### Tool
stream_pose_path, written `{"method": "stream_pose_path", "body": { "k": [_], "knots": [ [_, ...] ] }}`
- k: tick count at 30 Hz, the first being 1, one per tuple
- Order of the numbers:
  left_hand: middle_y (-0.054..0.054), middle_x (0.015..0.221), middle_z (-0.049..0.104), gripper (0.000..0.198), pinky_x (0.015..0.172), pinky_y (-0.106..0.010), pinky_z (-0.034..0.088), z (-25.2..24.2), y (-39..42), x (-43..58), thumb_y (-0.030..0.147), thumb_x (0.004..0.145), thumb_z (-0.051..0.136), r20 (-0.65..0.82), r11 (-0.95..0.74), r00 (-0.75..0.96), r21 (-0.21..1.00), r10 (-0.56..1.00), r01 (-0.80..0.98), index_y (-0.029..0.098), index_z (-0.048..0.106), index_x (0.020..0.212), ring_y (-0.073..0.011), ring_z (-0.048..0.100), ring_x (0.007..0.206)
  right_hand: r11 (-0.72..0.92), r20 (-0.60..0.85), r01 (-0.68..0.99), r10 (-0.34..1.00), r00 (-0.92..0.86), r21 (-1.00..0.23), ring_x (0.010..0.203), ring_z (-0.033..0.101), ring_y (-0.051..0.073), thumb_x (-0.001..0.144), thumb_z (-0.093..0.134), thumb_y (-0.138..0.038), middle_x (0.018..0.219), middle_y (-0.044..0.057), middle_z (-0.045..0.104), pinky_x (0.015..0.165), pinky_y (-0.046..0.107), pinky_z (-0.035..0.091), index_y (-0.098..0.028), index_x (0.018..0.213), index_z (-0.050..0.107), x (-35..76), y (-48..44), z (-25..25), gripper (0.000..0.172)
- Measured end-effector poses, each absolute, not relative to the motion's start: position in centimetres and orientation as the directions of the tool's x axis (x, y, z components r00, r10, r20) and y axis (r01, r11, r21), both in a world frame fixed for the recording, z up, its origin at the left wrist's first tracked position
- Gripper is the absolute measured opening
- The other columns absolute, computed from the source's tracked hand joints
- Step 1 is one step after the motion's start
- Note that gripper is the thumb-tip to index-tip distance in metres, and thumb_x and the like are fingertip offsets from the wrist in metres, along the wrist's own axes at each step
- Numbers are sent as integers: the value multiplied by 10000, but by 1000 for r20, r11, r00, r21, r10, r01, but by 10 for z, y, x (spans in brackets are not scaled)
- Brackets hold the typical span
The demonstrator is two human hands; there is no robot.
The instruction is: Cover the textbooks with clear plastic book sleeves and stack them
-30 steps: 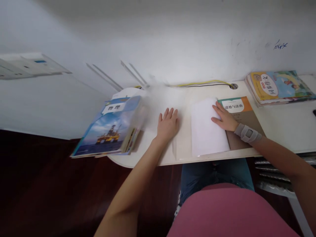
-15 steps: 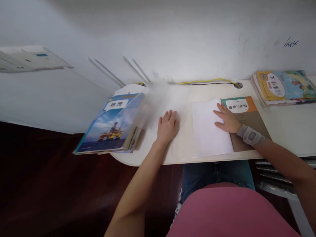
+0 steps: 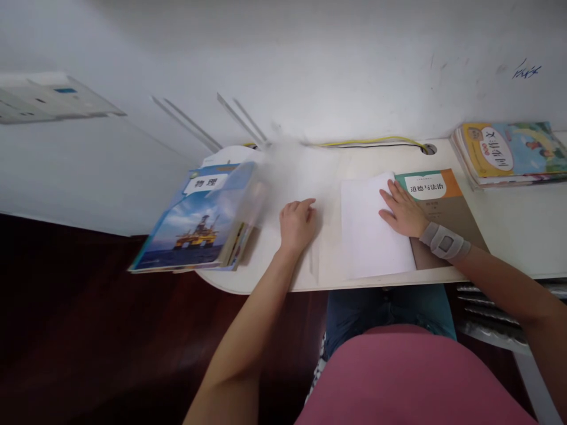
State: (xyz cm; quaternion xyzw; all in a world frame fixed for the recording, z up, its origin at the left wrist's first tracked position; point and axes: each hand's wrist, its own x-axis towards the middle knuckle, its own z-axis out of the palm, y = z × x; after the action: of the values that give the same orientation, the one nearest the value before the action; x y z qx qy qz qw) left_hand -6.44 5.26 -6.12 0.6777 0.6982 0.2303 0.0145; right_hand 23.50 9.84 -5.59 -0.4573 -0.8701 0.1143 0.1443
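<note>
My right hand [image 3: 402,211] lies flat with its fingers spread, pressing on a white sheet of paper [image 3: 370,236] and a textbook [image 3: 436,239]. The book has a brown, green and orange cover, and the paper covers its left part. To the left, my left hand [image 3: 297,225] rests on the desk with its fingers curled in; their tips are hidden, so what they hold, if anything, cannot be seen. Around it is a hazy, see-through sheet [image 3: 292,174], like thin plastic film, reaching toward the book stack on the left.
A stack of books with a blue physics textbook [image 3: 195,221] on top overhangs the left edge of the white desk [image 3: 239,286]. Another book stack [image 3: 514,150] stands at the back right. A yellow cable [image 3: 372,140] runs along the wall to a round cable hole [image 3: 429,149].
My left hand has gone from flat with stretched fingers to curled. My right hand stays spread on the paper and book. The view has shifted slightly.
</note>
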Motion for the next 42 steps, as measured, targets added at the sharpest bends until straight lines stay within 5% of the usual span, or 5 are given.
{"method": "stream_pose_path", "body": {
  "k": [7,24,34,42],
  "knots": [
    [-94,890,683,337,861,-396,447,-56,51,-62,231,833,406,272,2,-123,405,954,914,162,661,1042,-236,611,890,503,84,800,859,-505,-327,1441,140,340,853,492,-443,1575,194,112,1157,497,203,-50,1452,282,235,100,-56,746],
    [-81,811,700,368,822,-387,441,-50,48,-58,256,839,403,193,83,-166,378,967,922,170,654,1094,-247,644,859,522,140,799,852,-504,-297,1441,144,338,944,279,-526,1553,212,192,1134,533,232,-60,1447,309,232,44,-54,687],
    [-100,857,705,371,816,-400,447,-51,48,-59,245,849,397,197,61,-141,361,970,931,170,643,1117,-261,639,880,571,193,789,820,-539,-228,1427,149,393,850,389,-678,1513,307,201,1099,575,263,-8,1430,321,238,-14,-53,889],
    [17,628,574,479,718,-340,471,-53,47,-63,316,831,465,193,70,-211,559,958,826,189,483,1292,-173,574,617,648,152,746,762,-630,-152,1421,142,413,764,457,-750,1499,304,244,1114,562,233,-15,1423,360,239,-11,-48,992]
  ]
}}
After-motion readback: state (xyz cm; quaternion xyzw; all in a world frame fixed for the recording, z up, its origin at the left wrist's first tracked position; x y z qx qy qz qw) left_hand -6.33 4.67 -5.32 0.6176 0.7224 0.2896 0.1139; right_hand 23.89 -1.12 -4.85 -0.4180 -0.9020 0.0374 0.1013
